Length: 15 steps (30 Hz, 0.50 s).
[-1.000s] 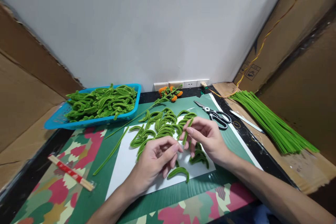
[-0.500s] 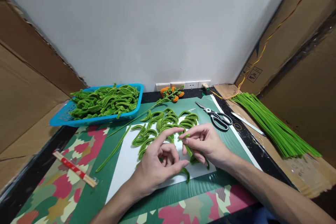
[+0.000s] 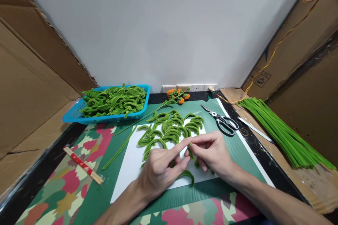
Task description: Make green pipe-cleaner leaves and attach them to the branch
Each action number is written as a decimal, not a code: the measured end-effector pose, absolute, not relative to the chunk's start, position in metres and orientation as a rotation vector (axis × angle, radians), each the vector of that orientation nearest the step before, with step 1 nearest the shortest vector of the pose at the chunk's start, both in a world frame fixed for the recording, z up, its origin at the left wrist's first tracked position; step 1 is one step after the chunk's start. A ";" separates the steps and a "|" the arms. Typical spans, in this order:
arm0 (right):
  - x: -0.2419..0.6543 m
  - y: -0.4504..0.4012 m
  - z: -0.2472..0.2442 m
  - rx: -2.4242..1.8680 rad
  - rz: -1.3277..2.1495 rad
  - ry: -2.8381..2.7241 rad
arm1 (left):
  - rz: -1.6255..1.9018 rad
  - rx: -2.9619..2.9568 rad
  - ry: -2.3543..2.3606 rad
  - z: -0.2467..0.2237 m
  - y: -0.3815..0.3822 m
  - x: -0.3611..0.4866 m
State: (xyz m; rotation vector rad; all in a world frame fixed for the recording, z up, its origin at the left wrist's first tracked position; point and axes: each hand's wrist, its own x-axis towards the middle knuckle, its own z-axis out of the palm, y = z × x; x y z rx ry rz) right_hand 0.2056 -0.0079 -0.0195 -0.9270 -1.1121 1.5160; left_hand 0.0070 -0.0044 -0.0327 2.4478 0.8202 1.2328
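My right hand (image 3: pixel 213 150) pinches a short green pipe cleaner piece (image 3: pixel 191 152) between thumb and forefinger. Its upper tip pokes out above the fingers. From the other side my left hand (image 3: pixel 166 167) closes on the same piece, thumb and forefinger drawn together at its lower part. Curved fuzzy green pieces (image 3: pixel 171 132) lie spread over a white sheet of paper (image 3: pixel 126 172) just beyond both hands. One more curved piece (image 3: pixel 190 177) shows below the left thumb. The left hand's other fingers are curled and partly hidden.
A blue basket (image 3: pixel 76 112) heaped with green pieces stands back left. Behind the paper lies an orange-flowered stem (image 3: pixel 179 95). Scissors (image 3: pixel 221 119) and a bundle of straight green pipe cleaners (image 3: pixel 285 133) are on the right, wrapped chopsticks (image 3: pixel 83 165) on the left.
My left forefinger and thumb, spread apart before, have come together on the piece beside the right fingertips. The whole view has shifted slightly, with things appearing further right.
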 end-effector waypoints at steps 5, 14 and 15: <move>0.206 -0.010 -0.020 -0.941 1.497 -1.205 | 1.268 2.396 0.830 -0.031 -0.008 0.010; 0.207 -0.004 -0.023 -0.835 1.587 -1.226 | 1.097 1.582 0.993 -0.015 -0.009 0.015; 0.206 -0.004 -0.023 -0.819 1.597 -1.221 | 1.084 1.516 0.991 -0.013 -0.008 0.015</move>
